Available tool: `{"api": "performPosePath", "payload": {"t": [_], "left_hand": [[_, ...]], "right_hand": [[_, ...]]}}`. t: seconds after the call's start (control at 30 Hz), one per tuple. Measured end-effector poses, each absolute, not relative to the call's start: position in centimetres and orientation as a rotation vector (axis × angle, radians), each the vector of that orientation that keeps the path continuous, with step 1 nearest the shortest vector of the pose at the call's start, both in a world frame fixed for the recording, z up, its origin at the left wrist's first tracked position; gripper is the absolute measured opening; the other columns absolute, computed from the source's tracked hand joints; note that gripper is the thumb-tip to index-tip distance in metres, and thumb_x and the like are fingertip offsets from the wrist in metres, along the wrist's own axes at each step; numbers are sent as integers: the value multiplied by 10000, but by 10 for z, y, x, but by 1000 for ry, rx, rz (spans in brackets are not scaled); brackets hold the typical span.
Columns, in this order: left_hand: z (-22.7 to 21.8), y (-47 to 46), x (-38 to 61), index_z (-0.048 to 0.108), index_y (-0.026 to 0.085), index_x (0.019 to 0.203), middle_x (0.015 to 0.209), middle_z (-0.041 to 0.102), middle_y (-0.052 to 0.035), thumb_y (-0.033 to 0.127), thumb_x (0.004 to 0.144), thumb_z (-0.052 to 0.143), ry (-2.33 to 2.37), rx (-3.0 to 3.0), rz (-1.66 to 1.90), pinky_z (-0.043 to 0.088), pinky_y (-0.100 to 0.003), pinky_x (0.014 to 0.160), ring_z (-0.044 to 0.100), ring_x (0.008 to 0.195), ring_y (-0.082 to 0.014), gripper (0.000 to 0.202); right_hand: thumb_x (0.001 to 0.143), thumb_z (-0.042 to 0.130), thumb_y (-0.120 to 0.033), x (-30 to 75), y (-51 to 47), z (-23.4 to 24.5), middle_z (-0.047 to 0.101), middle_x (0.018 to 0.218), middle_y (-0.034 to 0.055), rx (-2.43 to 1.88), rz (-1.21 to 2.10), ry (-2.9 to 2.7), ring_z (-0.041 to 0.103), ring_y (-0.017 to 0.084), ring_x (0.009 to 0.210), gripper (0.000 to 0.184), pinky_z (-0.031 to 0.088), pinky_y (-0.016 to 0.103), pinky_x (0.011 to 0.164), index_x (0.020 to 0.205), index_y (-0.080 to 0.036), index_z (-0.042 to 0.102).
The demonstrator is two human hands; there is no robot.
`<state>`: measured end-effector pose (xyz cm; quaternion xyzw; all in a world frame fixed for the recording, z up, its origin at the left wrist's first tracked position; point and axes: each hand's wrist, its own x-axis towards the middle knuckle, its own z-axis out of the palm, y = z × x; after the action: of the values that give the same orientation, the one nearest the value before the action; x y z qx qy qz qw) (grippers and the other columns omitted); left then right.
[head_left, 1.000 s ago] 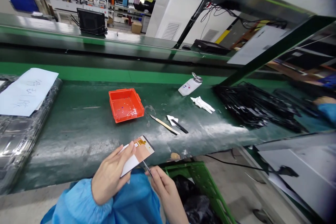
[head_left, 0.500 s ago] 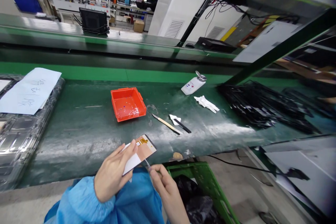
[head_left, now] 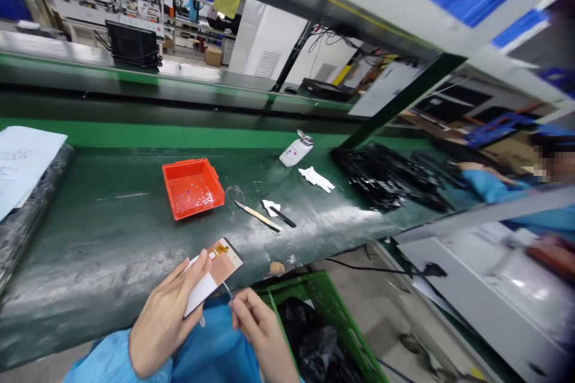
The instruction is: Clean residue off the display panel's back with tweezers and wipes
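Observation:
My left hand is wrapped around a phone display panel, its back up, with copper-coloured and white areas and a small yellow flex piece near the top. My right hand pinches a thin pale strip that reaches the panel's lower right edge; whether it is tape or film I cannot tell. Past the panel, a craft knife with a pale handle lies on the green bench. Beside it, a black stick-like tool rests partly on a white wipe.
An orange-red tray with small scraps stands beyond my hands. Further right are a white dispenser bottle, a crumpled wipe and a pile of black frames. A green crate with black bags sits below the bench edge. A co-worker's sleeve shows at right.
The view has swung right, so the bench things sit further left and a co-worker has come into sight. Both hands keep their hold on the panel and strip.

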<state>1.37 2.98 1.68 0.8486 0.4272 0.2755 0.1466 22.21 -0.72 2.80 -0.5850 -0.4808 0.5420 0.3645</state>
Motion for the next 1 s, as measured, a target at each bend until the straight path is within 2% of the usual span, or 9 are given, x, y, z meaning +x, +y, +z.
{"api": "performPosePath", "payload": {"t": [0.17, 0.3, 0.37, 0.53, 0.67, 0.73, 0.87, 1.0], "left_hand": [[11, 30, 11, 69, 203, 1524, 1431, 471, -23, 260, 942, 404, 1232, 2456, 801, 449, -351, 1065, 480, 1298, -202, 674], [5, 32, 9, 81, 205, 1524, 1407, 502, -23, 296, 943, 414, 1240, 2437, 808, 476, -352, 1039, 478, 1300, -210, 676], [4, 32, 8, 73, 211, 1525, 1400, 511, -18, 301, 943, 415, 1233, 2425, 793, 482, -347, 1032, 466, 1311, -210, 681], [9, 31, 9, 49, 212, 1525, 1421, 486, -8, 293, 951, 406, 1244, 2382, 742, 451, -352, 1064, 427, 1339, -204, 680], [14, 32, 10, 45, 218, 1523, 1422, 486, -8, 275, 947, 409, 1234, 2378, 759, 432, -363, 1082, 456, 1318, -200, 684], [15, 33, 11, 47, 214, 1523, 1405, 505, -16, 260, 939, 414, 1223, 2379, 772, 433, -373, 1083, 469, 1308, -202, 691], [17, 34, 12, 25, 207, 1521, 1419, 490, -33, 201, 911, 424, 1176, 2372, 802, 412, -384, 1104, 482, 1298, -196, 729], [19, 33, 13, 9, 218, 1520, 1442, 460, -30, 167, 888, 428, 1171, 2342, 797, 392, -396, 1122, 473, 1305, -189, 761]], "right_hand": [[892, 474, -609, 222, -7, 22, 273, 555, -77, -1492, 1389, -1184, 246, 88, 490, 465, 197, 217, 448, 798, -175, 613], [838, 576, -594, 221, -6, 22, 391, 600, -62, -1459, 1333, -1169, 357, 97, 539, 401, 300, 209, 504, 804, -194, 574], [844, 582, -574, 222, -6, 23, 437, 613, -49, -1470, 1321, -1197, 388, 104, 560, 389, 313, 214, 524, 778, -191, 575], [906, 486, -564, 223, -6, 19, 297, 559, -75, -1489, 1356, -1195, 277, 96, 510, 417, 227, 223, 477, 803, -179, 607], [852, 583, -555, 223, -5, 19, 406, 627, -56, -1458, 1346, -1187, 366, 109, 581, 365, 304, 222, 543, 791, -195, 560], [839, 593, -563, 223, -5, 22, 434, 626, -47, -1482, 1348, -1187, 383, 114, 577, 374, 305, 227, 539, 773, -195, 574], [867, 510, -614, 222, -4, 25, 316, 558, -67, -1538, 1396, -1182, 283, 108, 507, 443, 223, 243, 477, 825, -188, 625], [872, 513, -603, 223, -4, 24, 315, 580, -68, -1505, 1404, -1226, 301, 111, 529, 411, 246, 240, 496, 822, -200, 577]]}}
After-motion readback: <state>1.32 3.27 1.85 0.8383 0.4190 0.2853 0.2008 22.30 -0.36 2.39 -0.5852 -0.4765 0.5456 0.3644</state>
